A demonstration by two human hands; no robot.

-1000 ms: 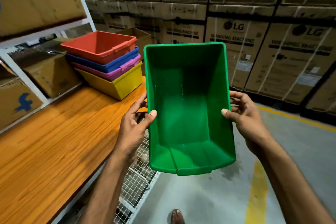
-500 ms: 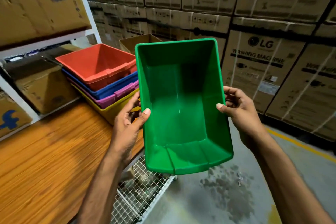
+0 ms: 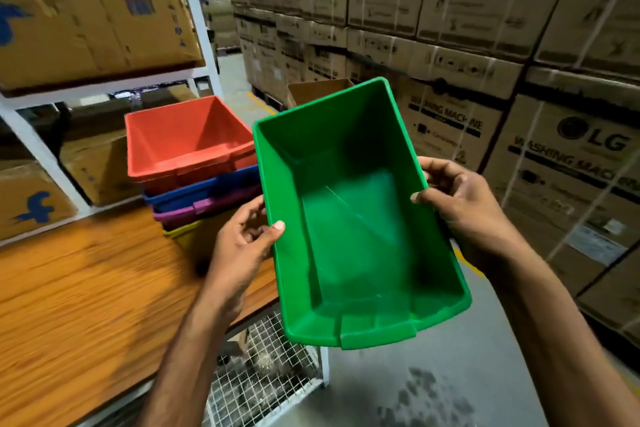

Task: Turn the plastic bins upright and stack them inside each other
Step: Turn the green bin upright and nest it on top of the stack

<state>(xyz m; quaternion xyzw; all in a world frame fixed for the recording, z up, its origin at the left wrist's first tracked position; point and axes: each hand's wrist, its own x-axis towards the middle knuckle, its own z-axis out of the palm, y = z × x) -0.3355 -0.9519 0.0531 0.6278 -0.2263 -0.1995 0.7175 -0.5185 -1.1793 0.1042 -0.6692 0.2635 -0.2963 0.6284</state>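
Observation:
I hold an empty green bin [image 3: 353, 239] in the air, open side facing me, just right of the table's end. My left hand [image 3: 242, 246] grips its left rim and my right hand [image 3: 460, 204] grips its right rim. To its left, on the wooden table [image 3: 86, 298], stands a nested upright stack: a red bin [image 3: 187, 139] on top, then a blue bin [image 3: 204, 189], a purple bin [image 3: 201, 208] and a yellow bin [image 3: 181, 232] at the bottom, partly hidden by my left hand.
White shelving [image 3: 38, 146] with cardboard boxes rises behind the table. A wire mesh cage [image 3: 263, 378] sits under the table's end. Stacked washing machine cartons [image 3: 554, 135] wall the right side across a concrete aisle. An open cardboard box [image 3: 318, 90] stands behind the green bin.
The green bin has moved up and toward the stack in both hands, and the view has shifted closer to the stacked bins. Both grips are unchanged.

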